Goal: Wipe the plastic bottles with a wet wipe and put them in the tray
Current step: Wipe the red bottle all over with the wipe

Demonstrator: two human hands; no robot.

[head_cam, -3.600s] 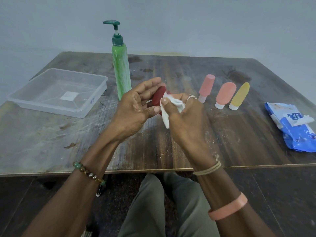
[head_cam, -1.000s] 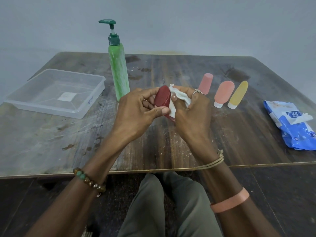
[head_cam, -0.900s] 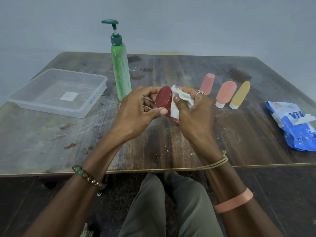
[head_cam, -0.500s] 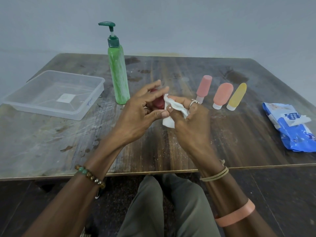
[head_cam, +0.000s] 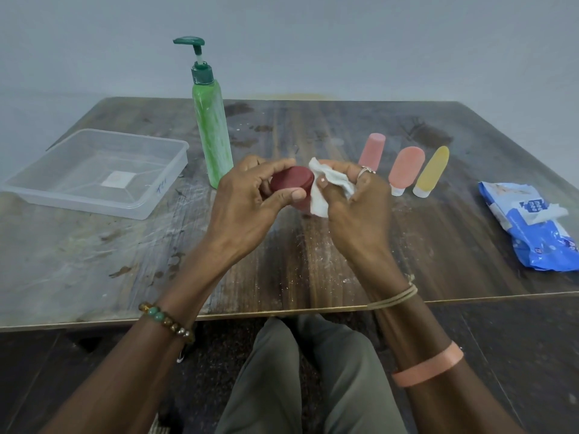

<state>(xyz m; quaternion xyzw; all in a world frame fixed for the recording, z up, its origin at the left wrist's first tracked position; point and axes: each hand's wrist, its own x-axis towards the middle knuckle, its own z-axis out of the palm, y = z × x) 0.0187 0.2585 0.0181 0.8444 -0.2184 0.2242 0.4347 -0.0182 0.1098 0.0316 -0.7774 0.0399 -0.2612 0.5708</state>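
— Which step are we doing?
— We're wiping the dark red bottle (head_cam: 293, 183), which our left grip (head_cam: 247, 202) is clasping; our right grip (head_cam: 354, 208) is pinching the wet wipe (head_cam: 326, 189) against it.
— Next?
— Probably carrying it to the clear tray (head_cam: 75, 202), left of that grip.

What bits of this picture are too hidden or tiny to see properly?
Head view: most of the red bottle, covered by the left hand and the wet wipe in the right hand.
Head view: the leftmost pink bottle, its cap end behind the right hand.
Head view: the wipes pack, cut off by the right edge.
Head view: blue writing on the tray, too small to read.
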